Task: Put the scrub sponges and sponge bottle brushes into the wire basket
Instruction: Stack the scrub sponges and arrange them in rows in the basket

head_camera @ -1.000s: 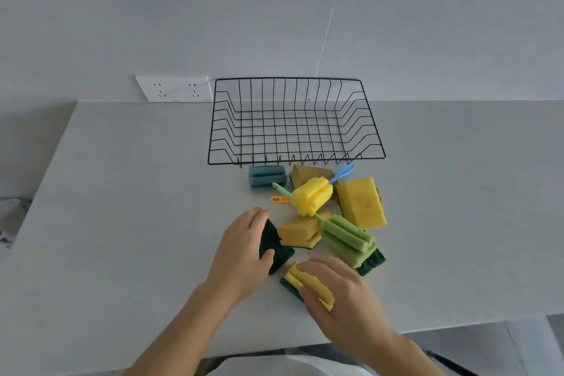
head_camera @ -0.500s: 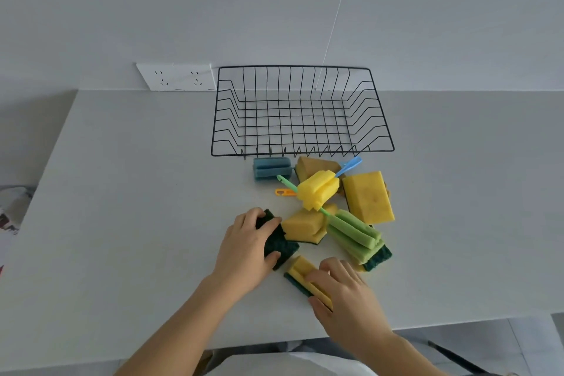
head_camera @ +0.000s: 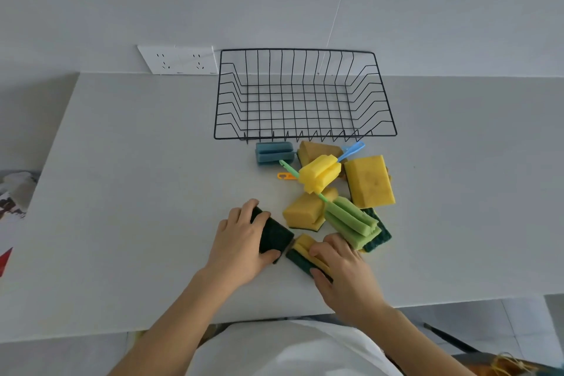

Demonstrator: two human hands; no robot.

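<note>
We are at the first pick-up: the wire basket (head_camera: 305, 94) at the far edge of the tabletop (head_camera: 122, 192) holds nothing, and every sponge and brush lies on the tabletop just in front of its near rim. Our left hand (head_camera: 241, 241) is closed around a dark green scrub sponge (head_camera: 274, 235), fingers over its far side and thumb on the near side. Our right hand (head_camera: 341, 268) grips a yellow-and-green scrub sponge (head_camera: 302, 250) lying touching the first, near the front edge. Both appear to rest on the surface. Beyond our hands sit 3 bottle brushes, blue (head_camera: 274, 152), yellow (head_camera: 319, 172) and green (head_camera: 351, 221), crossing over several more yellow sponges (head_camera: 369, 180). Next, we judge, both hands must lift and carry forward over the pile, clearing the basket's near rim before letting go.
</note>
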